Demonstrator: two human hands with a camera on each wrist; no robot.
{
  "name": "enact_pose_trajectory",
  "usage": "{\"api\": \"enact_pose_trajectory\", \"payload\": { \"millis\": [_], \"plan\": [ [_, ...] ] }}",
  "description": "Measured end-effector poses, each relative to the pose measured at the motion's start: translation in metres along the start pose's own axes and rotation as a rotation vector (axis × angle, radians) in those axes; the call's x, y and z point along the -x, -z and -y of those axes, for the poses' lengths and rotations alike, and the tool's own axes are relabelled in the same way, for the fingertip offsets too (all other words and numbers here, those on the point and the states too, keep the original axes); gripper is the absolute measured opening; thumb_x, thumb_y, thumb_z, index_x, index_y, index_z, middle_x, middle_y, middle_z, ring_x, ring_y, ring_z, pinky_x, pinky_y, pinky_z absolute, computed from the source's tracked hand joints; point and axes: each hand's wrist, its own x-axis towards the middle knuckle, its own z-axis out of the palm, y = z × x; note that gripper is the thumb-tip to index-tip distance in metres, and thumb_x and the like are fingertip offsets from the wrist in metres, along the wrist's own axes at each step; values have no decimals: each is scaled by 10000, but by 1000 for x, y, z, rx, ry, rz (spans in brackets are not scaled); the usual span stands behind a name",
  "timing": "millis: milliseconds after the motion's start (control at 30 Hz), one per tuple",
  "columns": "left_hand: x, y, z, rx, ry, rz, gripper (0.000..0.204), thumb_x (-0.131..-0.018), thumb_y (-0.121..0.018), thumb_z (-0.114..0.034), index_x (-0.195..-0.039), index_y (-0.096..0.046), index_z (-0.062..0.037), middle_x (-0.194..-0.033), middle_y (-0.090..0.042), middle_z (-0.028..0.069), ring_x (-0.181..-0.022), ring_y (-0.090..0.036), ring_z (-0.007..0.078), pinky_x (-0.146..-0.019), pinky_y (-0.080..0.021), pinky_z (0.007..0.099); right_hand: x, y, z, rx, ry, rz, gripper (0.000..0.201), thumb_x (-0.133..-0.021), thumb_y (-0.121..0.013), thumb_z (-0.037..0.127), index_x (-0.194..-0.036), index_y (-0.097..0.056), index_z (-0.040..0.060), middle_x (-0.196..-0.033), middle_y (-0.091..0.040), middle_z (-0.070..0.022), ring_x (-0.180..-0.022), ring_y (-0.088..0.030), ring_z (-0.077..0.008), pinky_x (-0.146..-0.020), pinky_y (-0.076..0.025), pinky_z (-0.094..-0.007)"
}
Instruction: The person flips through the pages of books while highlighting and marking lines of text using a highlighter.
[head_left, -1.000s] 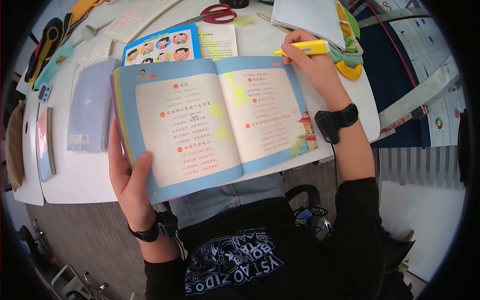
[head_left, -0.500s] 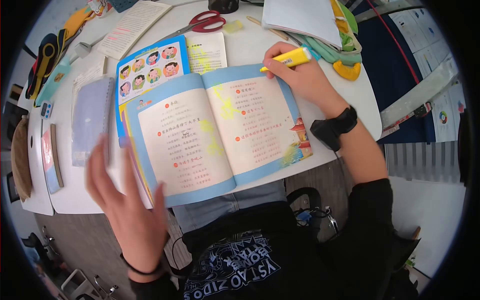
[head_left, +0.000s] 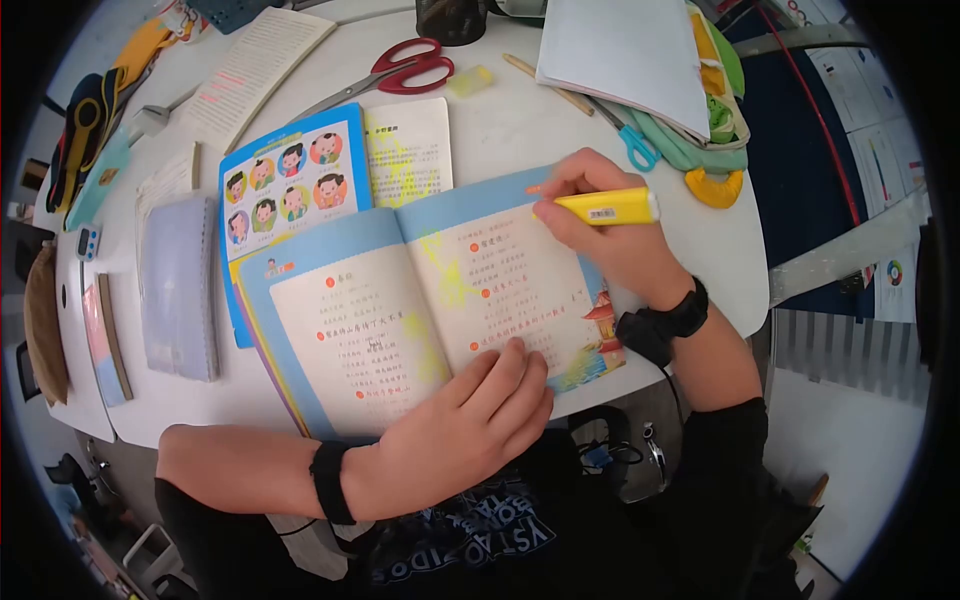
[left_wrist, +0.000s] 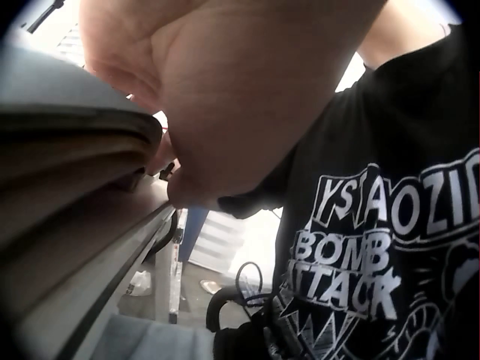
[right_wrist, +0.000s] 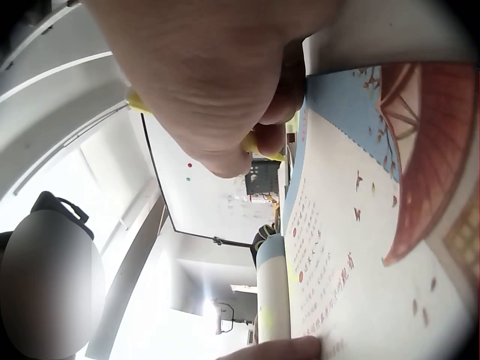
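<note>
An open book (head_left: 350, 290) with blue borders and yellow marks lies at the table's front edge in the head view. Across its lower right page rests the left hand (head_left: 450, 430), fingers loosely bent over the paper near the spine. The right hand (head_left: 620, 235) pinches a yellow highlighter (head_left: 610, 207) at the upper right page, its tip by the page's top part. In the right wrist view, the right hand (right_wrist: 217, 82) is above the page (right_wrist: 360, 255). The left hand (left_wrist: 232, 90) is beside the book's lower edge (left_wrist: 82, 112) in the left wrist view; its fingertips are hidden there.
Behind the book lie a blue picture book (head_left: 290, 170), a printed booklet (head_left: 415, 150), red scissors (head_left: 410, 70) and a pencil (head_left: 548, 84). A purple notebook (head_left: 180, 290) is at left; white papers (head_left: 625, 65) and a green pouch (head_left: 700, 150) are at right.
The left hand has left the book's left edge and moved right onto the right page. The right hand, with the highlighter, sits lower in view and over the page. The book appears lower in view.
</note>
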Motion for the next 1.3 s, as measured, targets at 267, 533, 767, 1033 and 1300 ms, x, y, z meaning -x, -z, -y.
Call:
{"api": "enact_pose_trajectory", "payload": {
  "millis": [267,533,767,1033,1300],
  "plan": [
    [3,-4,19,187,29,25,518,-897,-600,-204,-1409,-622,-128,-1555,-495,99,-1460,-441,448,-1110,-506,445,-18,-3,0,152,396,-4,316,-854,-798,57,-1143,-671,52,-981,-690,-70,-793,-657,-183,-726,-535,-274],
    [3,-10,23,86,34,21,522,-914,-602,-201,-1435,-632,-210,-1516,-483,54,-1398,-512,465,-1110,-541,433,6,-6,14,98,288,263,326,-839,-767,62,-1157,-704,33,-993,-703,-71,-812,-665,-225,-832,-563,-363],
    [1,-13,23,107,49,19,483,-917,-623,-174,-1397,-654,-217,-1505,-490,42,-1383,-533,448,-1112,-545,430,10,-4,2,141,328,232,251,-837,-722,66,-1079,-703,1,-942,-705,-74,-814,-658,-246,-840,-571,-415],
    [1,-10,24,50,18,64,501,-941,-637,-198,-1440,-620,-234,-1533,-488,37,-1374,-545,446,-1098,-558,432,2,1,1,204,351,175,353,-816,-740,28,-1164,-685,32,-1063,-707,-121,-912,-650,-309,-824,-557,-391],
    [1,-17,18,59,67,8,462,-969,-651,-221,-1430,-637,-238,-1518,-496,33,-1365,-555,430,-1080,-571,418,6,10,-10,135,249,-8,343,-743,-796,43,-1069,-688,38,-871,-679,-79,-753,-625,-253,-928,-542,-395]
  ]
}}
